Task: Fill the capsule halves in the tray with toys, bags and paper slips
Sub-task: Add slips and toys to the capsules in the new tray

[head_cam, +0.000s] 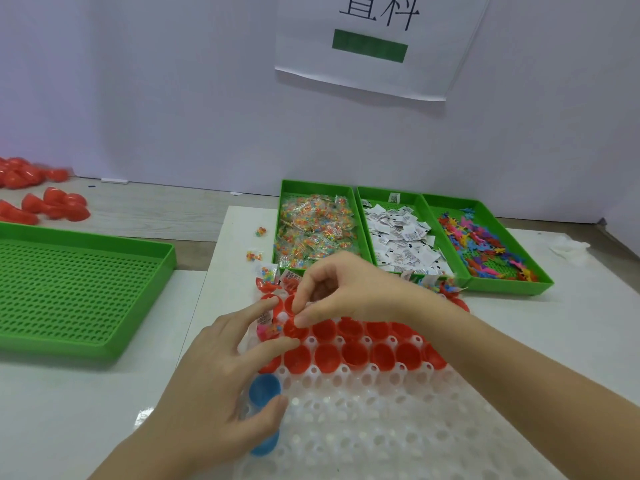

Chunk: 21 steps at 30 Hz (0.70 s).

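Note:
A clear plastic tray [381,420] with round sockets lies in front of me. Two rows of red capsule halves [355,353] sit in its far part, and blue capsule halves [265,389] stand at its left edge. My right hand [343,289] hovers over the far left red halves, fingers curled and pinching something small that I cannot make out. My left hand [221,372] rests spread on the tray's left side, fingers straight, touching a filled half with a paper slip [265,318]. Three green bins hold candy bags [313,230], paper slips [401,237] and coloured toys [485,247].
A large green perforated tray [69,289] lies to the left. Loose red capsule halves [52,206] are scattered at the far left. A few loose candy bags [254,256] lie beside the bins. A white wall with a paper sign [374,46] stands behind.

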Available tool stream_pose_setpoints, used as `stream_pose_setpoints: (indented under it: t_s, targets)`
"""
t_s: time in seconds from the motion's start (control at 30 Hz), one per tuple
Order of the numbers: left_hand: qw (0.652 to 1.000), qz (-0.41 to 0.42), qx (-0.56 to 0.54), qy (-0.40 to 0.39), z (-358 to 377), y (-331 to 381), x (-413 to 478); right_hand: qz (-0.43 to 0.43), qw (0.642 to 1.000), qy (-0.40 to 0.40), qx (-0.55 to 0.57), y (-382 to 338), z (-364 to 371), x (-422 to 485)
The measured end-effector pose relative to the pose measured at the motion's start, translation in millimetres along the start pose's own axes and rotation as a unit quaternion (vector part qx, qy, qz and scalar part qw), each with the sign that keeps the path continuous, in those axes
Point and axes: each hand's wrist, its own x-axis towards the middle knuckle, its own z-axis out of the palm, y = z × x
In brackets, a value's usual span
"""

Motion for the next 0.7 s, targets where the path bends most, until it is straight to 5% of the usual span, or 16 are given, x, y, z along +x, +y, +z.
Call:
stream_pose_setpoints:
  t_s: [0.7]
  targets:
    - [1.000,0.001,0.004,0.003,0,1,0,-0.046,0.995,0.085,-0.021,8,14,-1]
